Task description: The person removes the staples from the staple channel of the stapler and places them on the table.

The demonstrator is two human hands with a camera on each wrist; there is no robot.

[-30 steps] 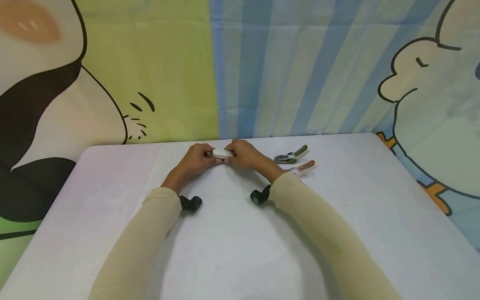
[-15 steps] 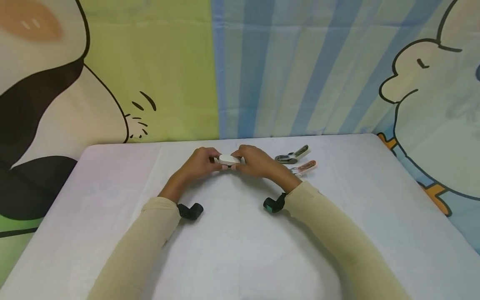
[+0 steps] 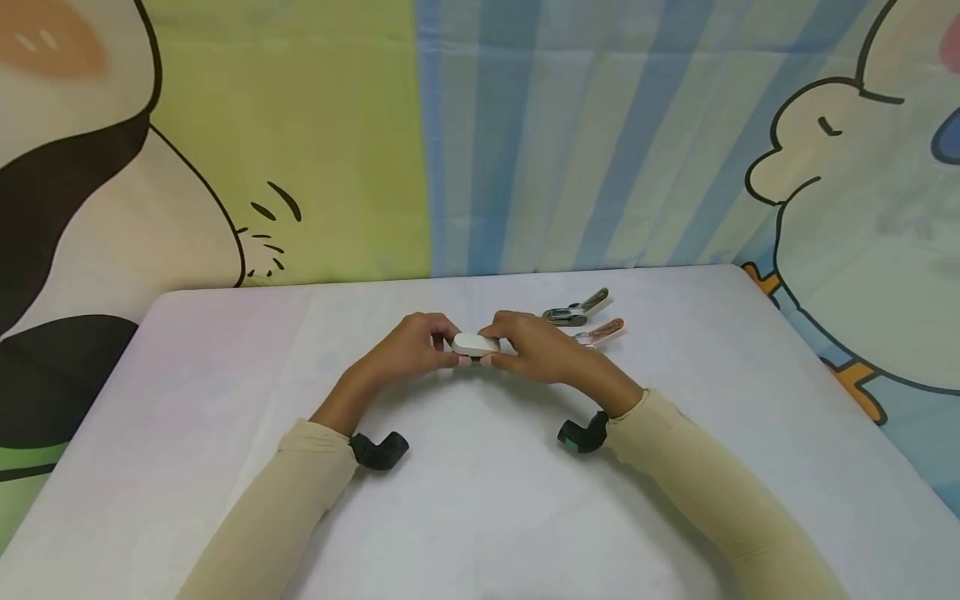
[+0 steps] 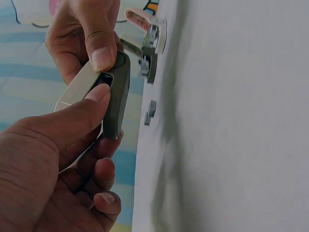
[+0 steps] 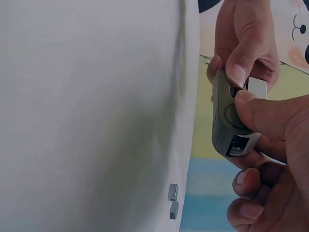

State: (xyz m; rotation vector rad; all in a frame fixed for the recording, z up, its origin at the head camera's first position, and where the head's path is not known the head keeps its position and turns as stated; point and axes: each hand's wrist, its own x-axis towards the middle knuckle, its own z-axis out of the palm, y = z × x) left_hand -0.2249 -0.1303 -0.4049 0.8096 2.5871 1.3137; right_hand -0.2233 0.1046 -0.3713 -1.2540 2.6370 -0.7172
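Observation:
A small stapler (image 3: 475,344), white on one side and grey on the other, is held just above the table by both hands. My left hand (image 3: 411,346) pinches one end; in the left wrist view its thumb presses beside a dark slot in the stapler (image 4: 116,104). The right hand (image 3: 542,346) grips the other end, its thumb close to the left thumb. An open metal-lined end of the stapler (image 5: 236,144) shows in the right wrist view. Both hands cover part of the body.
Behind the right hand lie a grey-green stapler (image 3: 576,313) and a pink stapler (image 3: 606,331), both spread apart. Two short staple strips (image 5: 173,192) lie on the white table (image 3: 480,517). A printed cloth (image 3: 345,150) hangs behind the far edge.
Both hands have come nearer to me and a little to the right, carrying the stapler between them. Their hold looks much the same. The two other staplers stay in place.

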